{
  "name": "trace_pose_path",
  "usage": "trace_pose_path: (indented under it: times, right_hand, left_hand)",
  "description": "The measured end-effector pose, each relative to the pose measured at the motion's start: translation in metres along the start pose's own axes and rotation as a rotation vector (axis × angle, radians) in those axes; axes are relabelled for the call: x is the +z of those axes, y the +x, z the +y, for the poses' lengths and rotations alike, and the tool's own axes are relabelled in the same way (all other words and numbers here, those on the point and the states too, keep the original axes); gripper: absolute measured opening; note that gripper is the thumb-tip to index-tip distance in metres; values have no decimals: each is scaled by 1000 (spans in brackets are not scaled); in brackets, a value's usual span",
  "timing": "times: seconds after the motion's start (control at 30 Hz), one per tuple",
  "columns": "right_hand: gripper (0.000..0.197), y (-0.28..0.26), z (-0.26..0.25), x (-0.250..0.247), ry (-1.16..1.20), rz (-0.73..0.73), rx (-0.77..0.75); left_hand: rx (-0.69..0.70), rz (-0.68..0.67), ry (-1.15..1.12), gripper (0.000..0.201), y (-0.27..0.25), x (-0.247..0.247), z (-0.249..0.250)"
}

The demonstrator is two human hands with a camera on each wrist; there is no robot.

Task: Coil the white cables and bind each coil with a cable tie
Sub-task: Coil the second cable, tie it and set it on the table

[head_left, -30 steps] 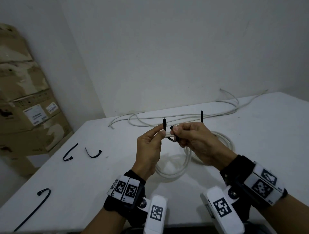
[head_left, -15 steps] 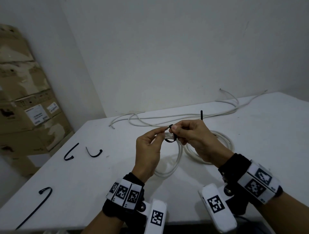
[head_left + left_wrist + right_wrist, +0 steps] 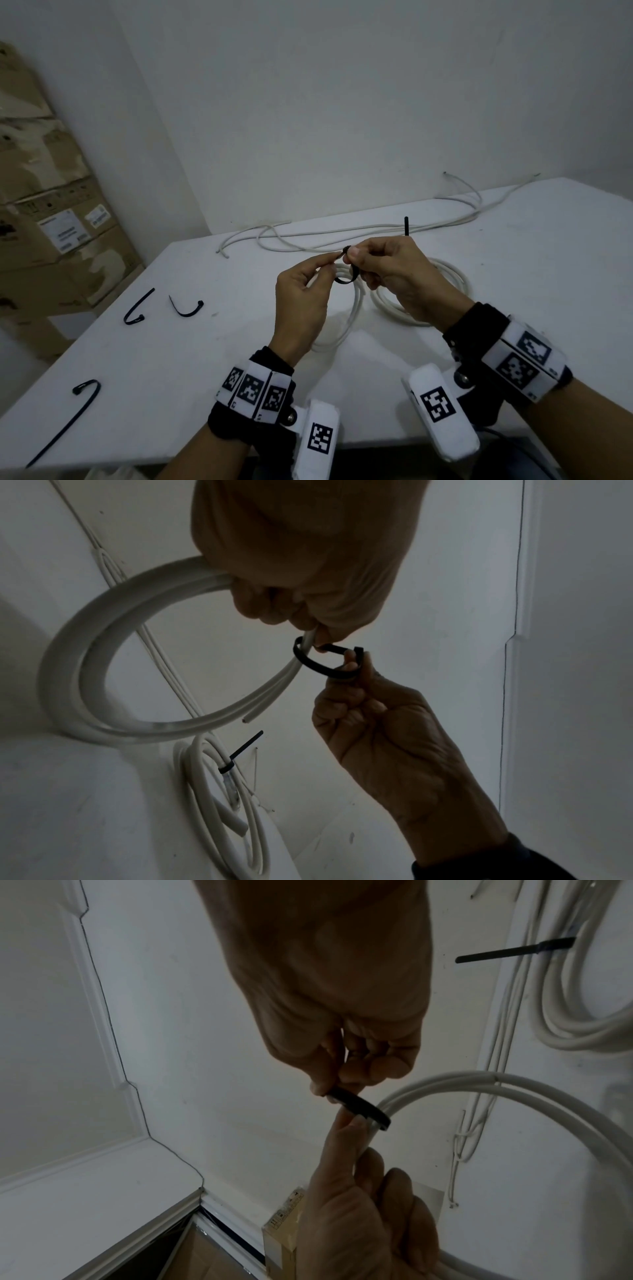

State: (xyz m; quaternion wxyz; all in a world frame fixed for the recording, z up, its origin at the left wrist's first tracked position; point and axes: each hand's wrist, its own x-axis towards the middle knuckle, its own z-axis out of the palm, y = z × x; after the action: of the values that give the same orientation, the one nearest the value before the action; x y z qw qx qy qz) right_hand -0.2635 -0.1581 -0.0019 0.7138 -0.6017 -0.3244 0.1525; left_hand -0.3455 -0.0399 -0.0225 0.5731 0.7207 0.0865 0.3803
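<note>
Looping round a bunch of white strands, the black cable tie point(image 3: 322, 664) forms a loose ring, not cinched, held up above the white table point(image 3: 534, 260) between both hands. The coil point(image 3: 103, 653) it circles is white cable, several turns lying side by side, one cut end poking free, its lower part drooping toward the tabletop. Left hand point(image 3: 301, 301): thumb and forefinger pinched on the tie's thin end, the other fingers curled around the coil strands. Right hand point(image 3: 394, 274): fingers curled, thumb and fingertips pinching the tie near its head. Behind them on the table lies a second coil point(image 3: 445, 287), already bound, its tie tail point(image 3: 406, 226) sticking straight up. Loose white cable point(image 3: 342, 236) trails along the far edge; three spare ties point(image 3: 186, 306) lie at left.
</note>
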Motion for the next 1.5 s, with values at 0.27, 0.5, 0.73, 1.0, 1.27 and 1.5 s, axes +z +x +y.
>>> trace_pose_path:
  times: [0.27, 0.5, 0.73, 1.0, 1.27, 1.5]
  right_hand:
    - [17, -2, 9, 1, -52, -7, -11]
    - [18, -4, 5, -7, 28, 11, -27]
    - [14, -9, 10, -8, 36, 40, 12]
    - [14, -14, 15, -8, 26, 50, 39]
    - [14, -14, 15, -10, 88, 21, 72]
    - [19, -15, 11, -5, -33, 55, 4]
  left_hand:
    - [32, 2, 26, 14, 3, 4, 4]
    - [42, 10, 20, 15, -2, 5, 4]
    - [72, 61, 84, 17, 0, 5, -3]
    - [196, 95, 177, 22, -4, 8, -7]
    - [239, 87, 200, 21, -4, 11, -9]
    - [232, 85, 183, 17, -3, 13, -10]
